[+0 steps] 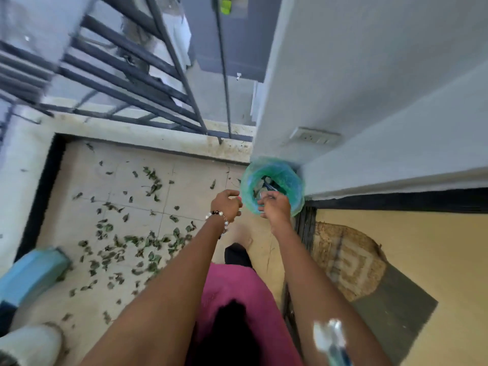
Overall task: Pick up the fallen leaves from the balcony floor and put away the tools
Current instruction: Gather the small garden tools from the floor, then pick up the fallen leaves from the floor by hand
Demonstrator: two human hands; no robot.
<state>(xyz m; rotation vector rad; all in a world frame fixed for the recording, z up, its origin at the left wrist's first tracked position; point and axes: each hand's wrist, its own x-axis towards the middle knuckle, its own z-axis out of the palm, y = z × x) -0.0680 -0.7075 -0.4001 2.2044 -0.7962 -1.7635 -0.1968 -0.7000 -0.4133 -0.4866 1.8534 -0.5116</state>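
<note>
Both arms are reaching out toward the bin (273, 184), lined with a green bag, sitting in the corner where the wall (369, 88) meets the railing (126, 64). The right hand (274, 206) is hovering over the bin's near rim, fingers curled; it is too blurred to tell whether it is pinching the bag or anything at all. The left hand (227, 204), wearing a beaded bracelet (219, 217), is sitting just beside the bin's left edge, fingers loosely curled, nothing visible in them. The leaves (126, 241) are lying scattered over the tiled floor (79, 167), left of and below the left hand. A woven mat (348, 260) is lying below and right of the right hand.
</note>
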